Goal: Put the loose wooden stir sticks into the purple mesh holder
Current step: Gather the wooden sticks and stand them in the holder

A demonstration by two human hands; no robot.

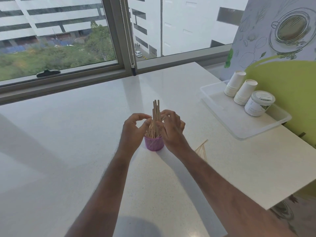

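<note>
A small purple mesh holder point(153, 144) stands upright on the white table point(77, 142), with a bundle of wooden stir sticks point(156, 113) rising out of it. My left hand point(135, 129) is curled at the left of the bundle, thumb and fingertips touching the sticks. On the other side, my right hand point(172, 129) has its fingers closed around the same sticks. A few loose stir sticks point(201, 149) lie flat on the table to the right of the holder, partly hidden behind my right forearm.
A clear plastic tray point(246, 125) at the right edge holds two stacks of white paper cups point(239, 88) and a lidded jar point(259, 103). A window frame point(126, 48) runs along the far side of the table. A green wall point(294, 93) stands at the right.
</note>
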